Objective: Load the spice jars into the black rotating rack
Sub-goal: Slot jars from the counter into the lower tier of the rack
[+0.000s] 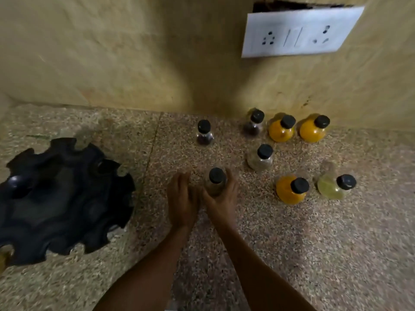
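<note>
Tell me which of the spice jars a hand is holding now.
The clear jar nearest the camera, gripped by the right hand. The other seven jars stand untouched on the counter.

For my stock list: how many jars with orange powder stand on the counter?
3. Two orange jars stand side by side near the wall; a third stands nearer, beside a pale yellow jar. The rack may hide others.

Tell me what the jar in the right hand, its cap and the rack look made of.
Jar: clear glass or plastic, can't tell which; the counter shows through it. Cap: matte black, probably plastic. Rack: glossy black, likely moulded plastic, with soft highlights on its notched rim. The right hand grips the jar.
</note>
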